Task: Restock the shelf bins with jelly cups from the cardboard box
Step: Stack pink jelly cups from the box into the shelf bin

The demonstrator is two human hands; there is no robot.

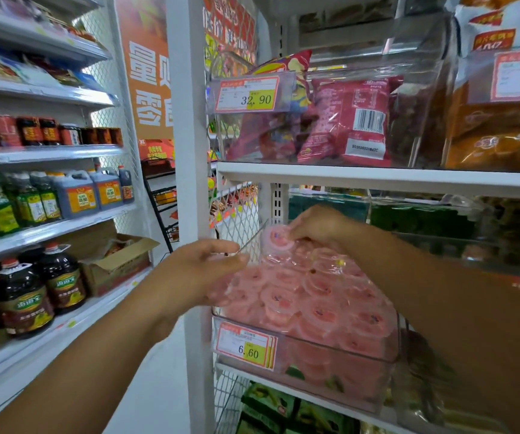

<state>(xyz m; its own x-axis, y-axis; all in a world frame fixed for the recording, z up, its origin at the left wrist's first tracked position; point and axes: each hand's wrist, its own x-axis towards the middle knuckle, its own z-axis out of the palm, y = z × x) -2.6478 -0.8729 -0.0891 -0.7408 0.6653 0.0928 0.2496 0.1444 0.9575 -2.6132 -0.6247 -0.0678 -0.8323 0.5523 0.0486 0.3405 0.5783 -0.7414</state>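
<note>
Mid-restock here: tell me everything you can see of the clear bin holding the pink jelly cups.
The clear bin looks like a transparent hard-plastic box. It sits on a white shelf, at the left end beside the upright post. Pink jelly cups with film lids are heaped above its rim. A red-bordered price tag reading 6.60 is fixed to its front wall. The left hand grips its upper left edge, and the right hand pinches one top cup on the heap.

Dark oil bottles point(21, 296) stood at eight o'clock. Pink snack bags point(346, 120) sat at one o'clock, an orange banner point(146, 73) at eleven.
</note>
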